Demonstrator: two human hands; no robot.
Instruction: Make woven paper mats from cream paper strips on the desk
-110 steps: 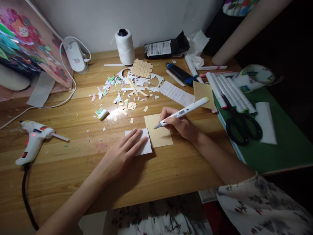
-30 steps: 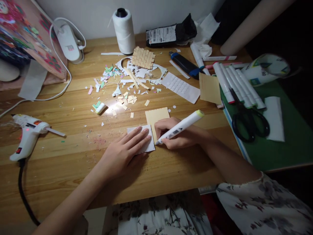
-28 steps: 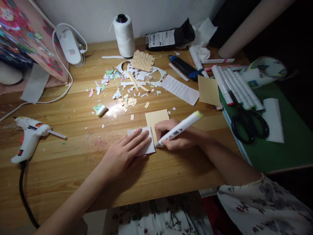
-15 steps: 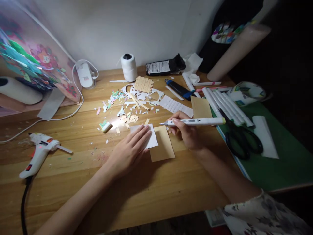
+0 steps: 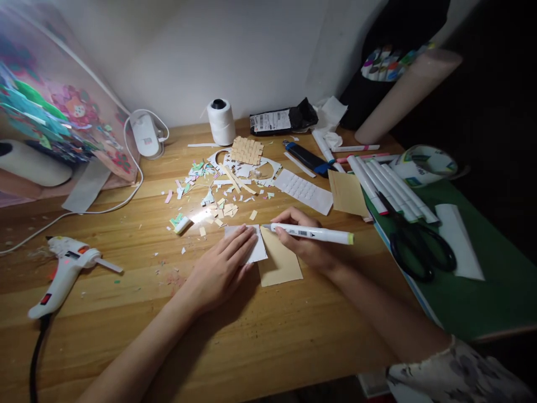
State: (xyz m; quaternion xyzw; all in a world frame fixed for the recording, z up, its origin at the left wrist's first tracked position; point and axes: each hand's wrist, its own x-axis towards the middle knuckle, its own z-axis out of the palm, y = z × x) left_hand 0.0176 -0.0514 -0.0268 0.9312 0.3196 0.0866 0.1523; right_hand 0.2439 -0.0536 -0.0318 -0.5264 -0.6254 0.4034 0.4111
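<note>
My left hand [image 5: 222, 266] lies with fingers stretched over a small white paper square [image 5: 259, 251], pressing it on the table. Under the right part of that square is a tan paper sheet [image 5: 282, 266], its lower right part uncovered. My right hand [image 5: 302, 238] is closed around a white marker [image 5: 312, 232] with a yellow-green end pointing right. The marker's grey tip meets the upper right edge of the white square, near the top of the tan sheet.
Paper scraps [image 5: 218, 210] and a woven tan piece [image 5: 246, 150] lie behind my hands. A glue gun [image 5: 62, 274] is at the left. Black scissors [image 5: 419, 246], several markers [image 5: 390, 187] and a tape roll [image 5: 428, 165] lie at the right. A thread spool [image 5: 221, 123] stands at the back.
My right hand has moved left with the marker, bringing its tip from beside the papers onto the white square's edge. My left hand still rests on the square.
</note>
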